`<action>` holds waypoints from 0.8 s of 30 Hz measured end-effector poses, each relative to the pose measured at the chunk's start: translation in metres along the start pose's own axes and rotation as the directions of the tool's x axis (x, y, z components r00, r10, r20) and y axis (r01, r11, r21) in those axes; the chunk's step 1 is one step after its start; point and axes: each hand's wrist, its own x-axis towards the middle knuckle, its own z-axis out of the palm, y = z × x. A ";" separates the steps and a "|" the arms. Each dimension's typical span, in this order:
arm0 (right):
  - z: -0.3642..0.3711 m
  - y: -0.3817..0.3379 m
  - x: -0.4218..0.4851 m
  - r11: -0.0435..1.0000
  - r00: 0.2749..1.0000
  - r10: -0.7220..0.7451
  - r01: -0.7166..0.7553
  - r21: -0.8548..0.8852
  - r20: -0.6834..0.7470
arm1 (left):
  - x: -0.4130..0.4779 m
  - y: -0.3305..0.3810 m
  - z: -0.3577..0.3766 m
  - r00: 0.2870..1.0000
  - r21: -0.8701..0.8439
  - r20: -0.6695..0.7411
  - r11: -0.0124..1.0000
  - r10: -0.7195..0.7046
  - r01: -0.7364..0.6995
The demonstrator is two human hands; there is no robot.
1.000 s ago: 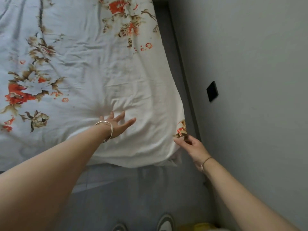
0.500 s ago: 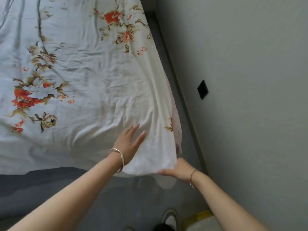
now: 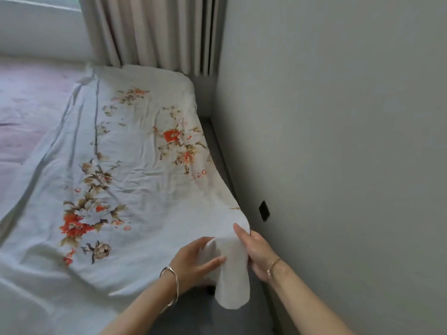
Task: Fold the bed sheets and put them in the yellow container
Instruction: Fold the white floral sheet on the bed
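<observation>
Thumb and curled fingers of the right hand (image 3: 258, 255) pinch the near right corner of the floral bed sheet (image 3: 135, 180). Just beside it, the left hand (image 3: 191, 262) closes thumb and fingers on a fold. A flap hangs below them, and the rest lies spread over the bed (image 3: 26, 112), along the wall (image 3: 338, 141).
</observation>
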 end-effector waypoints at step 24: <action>-0.034 -0.323 0.052 0.817 0.808 -0.521 0.565 -0.111 0.276 | 0.202 0.216 -0.186 0.860 0.006 -0.507 0.998 0.054 -0.059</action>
